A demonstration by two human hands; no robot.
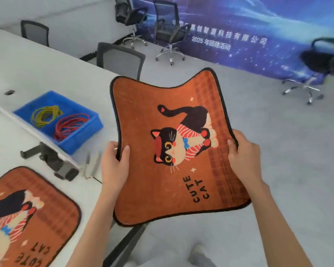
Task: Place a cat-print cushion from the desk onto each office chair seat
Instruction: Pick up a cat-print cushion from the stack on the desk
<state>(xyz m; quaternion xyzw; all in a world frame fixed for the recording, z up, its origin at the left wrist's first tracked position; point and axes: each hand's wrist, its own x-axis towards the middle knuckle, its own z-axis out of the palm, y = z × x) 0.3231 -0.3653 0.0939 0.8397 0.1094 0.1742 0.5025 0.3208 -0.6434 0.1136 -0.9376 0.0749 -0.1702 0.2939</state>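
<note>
Second cat-print cushion (27, 218) lies flat on the counter (37, 78) at near left. Both hands hold the first cushion (170, 147) in the air beyond the counter edge: left hand (115, 164) pinches its left border, thumb on top; right hand (244, 157) grips its right border. A dark chair part (123, 245) shows beneath it. Farther on the counter: a black clamp device (52, 160), then a blue bin (60, 120) holding yellow and red bands. Office chairs (168, 31) stand beyond, before a blue banner (258, 31).

Grey floor (278, 151); blue starry banner (258, 26) along wall; white desk (37, 74) at left.
</note>
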